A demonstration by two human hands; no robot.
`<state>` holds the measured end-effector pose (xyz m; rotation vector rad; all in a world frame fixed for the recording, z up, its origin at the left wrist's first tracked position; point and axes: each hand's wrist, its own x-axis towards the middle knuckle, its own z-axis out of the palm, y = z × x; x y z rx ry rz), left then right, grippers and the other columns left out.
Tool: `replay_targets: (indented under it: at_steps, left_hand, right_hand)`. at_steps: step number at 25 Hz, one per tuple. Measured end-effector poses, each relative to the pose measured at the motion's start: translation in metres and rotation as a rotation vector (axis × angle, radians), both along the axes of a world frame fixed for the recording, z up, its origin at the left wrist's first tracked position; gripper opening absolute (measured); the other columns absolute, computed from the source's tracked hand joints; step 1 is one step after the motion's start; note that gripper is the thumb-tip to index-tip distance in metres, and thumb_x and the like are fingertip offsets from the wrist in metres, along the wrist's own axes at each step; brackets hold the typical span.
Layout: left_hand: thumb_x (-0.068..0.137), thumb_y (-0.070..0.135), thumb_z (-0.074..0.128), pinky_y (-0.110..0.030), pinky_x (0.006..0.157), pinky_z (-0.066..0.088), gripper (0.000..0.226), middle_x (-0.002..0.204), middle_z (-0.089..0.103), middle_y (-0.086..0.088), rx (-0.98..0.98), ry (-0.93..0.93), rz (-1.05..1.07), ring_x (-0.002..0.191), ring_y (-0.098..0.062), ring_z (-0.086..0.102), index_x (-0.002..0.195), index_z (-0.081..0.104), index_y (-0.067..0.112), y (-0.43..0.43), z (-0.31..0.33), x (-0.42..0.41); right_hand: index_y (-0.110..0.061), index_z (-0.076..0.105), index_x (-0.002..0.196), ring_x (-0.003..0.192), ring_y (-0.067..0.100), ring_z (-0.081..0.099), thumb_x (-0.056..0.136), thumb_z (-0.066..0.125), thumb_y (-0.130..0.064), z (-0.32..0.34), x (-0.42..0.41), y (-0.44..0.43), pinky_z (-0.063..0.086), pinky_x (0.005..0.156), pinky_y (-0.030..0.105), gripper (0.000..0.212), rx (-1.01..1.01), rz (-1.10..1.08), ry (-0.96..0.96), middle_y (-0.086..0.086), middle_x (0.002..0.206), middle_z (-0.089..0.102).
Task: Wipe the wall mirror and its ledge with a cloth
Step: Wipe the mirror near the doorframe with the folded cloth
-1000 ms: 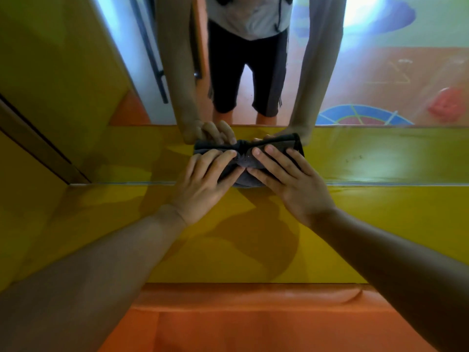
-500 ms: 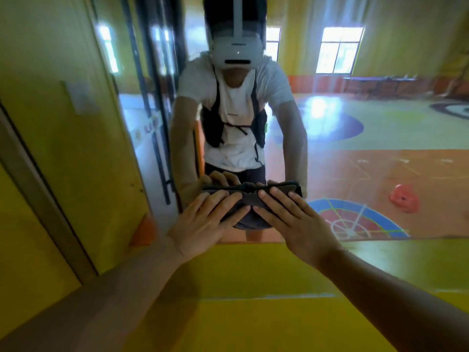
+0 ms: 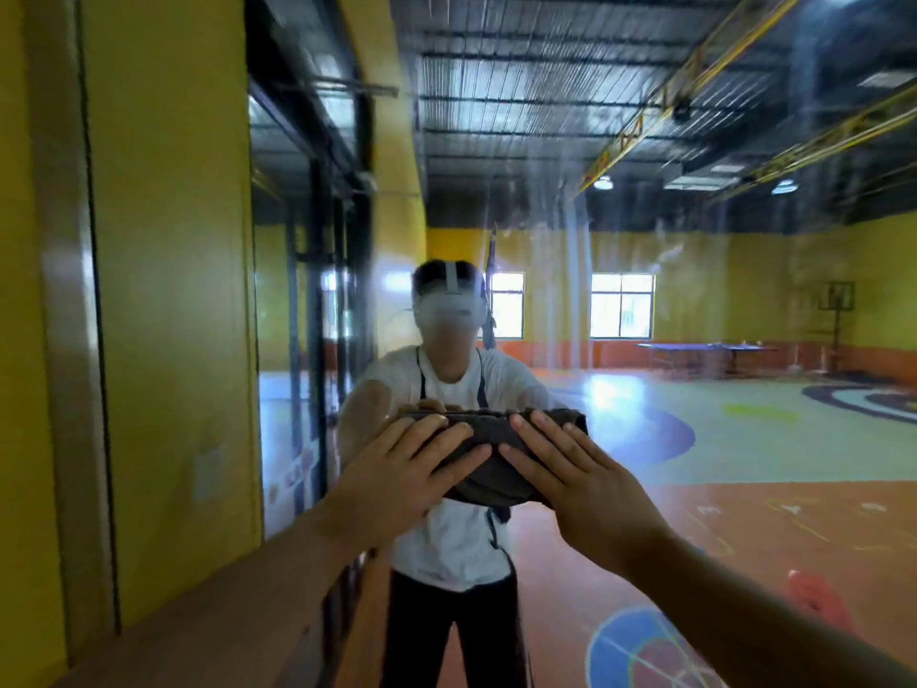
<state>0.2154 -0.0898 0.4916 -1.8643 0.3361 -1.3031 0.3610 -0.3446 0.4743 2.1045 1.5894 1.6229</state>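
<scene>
cloth (image 3: 496,481) was bunched into a thick wad flat against the mirror (image 3: 694,290), roughly at chest level of the reflected person (image 3: 449,533), pinned under both hands. left hand (image 3: 397,474) covered its left half and right hand (image 3: 585,489) its right half. fingers (image 3: 446,434) on both were straight, slightly spread and pressing, none curled round the fabric, and the innermost digits nearly met mid-wad. handling call: cloth looked soft, light and limp, with loose folds hanging below the palms, so it would likely creep or unroll under flat pressure. best hold is probably palms centred over the wad, or a pinch on a folded edge if it starts to slip. glass was hard, smooth and low-friction, so even pressure is better than point loads. pale vertical streaks (image 3: 570,240) showed upper centre, so the top of the pane probably needed more passes. ledge was out of view, state unknown. yellow wall (image 3: 163,290) bordered the mirror on the left. the reflection showed a large hall with an orange and blue floor (image 3: 744,513), bright windows (image 3: 622,305) and a table (image 3: 704,347) at the back wall
</scene>
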Motion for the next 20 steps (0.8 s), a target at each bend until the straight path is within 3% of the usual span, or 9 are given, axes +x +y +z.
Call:
replay_targets:
  at_steps: [8,10,13,16,18,20]
  left_hand:
    - [0.071,0.013,0.072,-0.048,0.106,0.045,0.09,0.148,0.053,-0.011,-0.015,0.019,0.067,0.129,-0.037,0.051,0.154,0.042,0.028,-0.005,0.166,0.001]
    - [0.066,0.015,0.08,-0.048,0.103,0.047,0.095,0.148,0.053,-0.011,-0.02,0.034,0.072,0.128,-0.037,0.053,0.153,0.043,0.029,-0.007,0.198,0.0]
    - [0.08,0.019,0.06,-0.046,0.102,0.041,0.074,0.146,0.053,-0.01,0.018,-0.029,0.059,0.124,-0.037,0.054,0.151,0.044,0.031,-0.007,0.242,0.005]
    - [0.081,0.022,0.042,-0.046,0.097,0.039,0.067,0.144,0.056,-0.007,-0.044,-0.088,0.032,0.122,-0.036,0.05,0.146,0.052,0.033,-0.011,0.28,0.016]
    - [0.083,0.023,0.045,-0.048,0.095,0.043,0.063,0.144,0.057,-0.006,-0.077,-0.106,-0.01,0.122,-0.037,0.049,0.144,0.057,0.033,-0.012,0.306,0.024]
    - [0.081,0.016,0.06,-0.048,0.095,0.043,0.066,0.146,0.055,-0.006,-0.077,-0.117,-0.034,0.122,-0.039,0.05,0.145,0.055,0.033,-0.012,0.343,0.028]
  right_hand:
    - [-0.025,0.03,0.16,0.157,0.025,0.015,0.081,0.05,-0.01,0.162,0.008,0.002,0.018,0.124,0.044,0.083,0.081,0.003,-0.02,0.004,0.17,0.019]
    - [-0.025,0.03,0.16,0.156,0.027,0.019,0.086,0.064,-0.015,0.188,0.01,0.003,0.015,0.125,0.043,0.083,0.082,-0.007,-0.038,0.005,0.169,0.02]
    - [-0.026,0.032,0.159,0.154,0.03,0.025,0.083,0.08,-0.023,0.233,0.015,0.004,0.021,0.126,0.045,0.09,0.106,-0.01,-0.056,0.006,0.167,0.026]
    - [-0.027,0.032,0.158,0.152,0.032,0.028,0.077,0.082,-0.024,0.282,0.022,0.004,0.025,0.12,0.051,0.095,0.124,-0.004,-0.041,0.007,0.166,0.028]
    - [-0.025,0.036,0.156,0.151,0.033,0.031,0.073,0.08,-0.022,0.313,0.026,0.002,0.028,0.119,0.053,0.094,0.123,0.013,-0.024,0.008,0.165,0.029]
    - [-0.025,0.035,0.157,0.152,0.032,0.027,0.078,0.066,-0.027,0.35,0.024,-0.001,0.026,0.121,0.053,0.085,0.122,0.018,0.002,0.004,0.167,0.021]
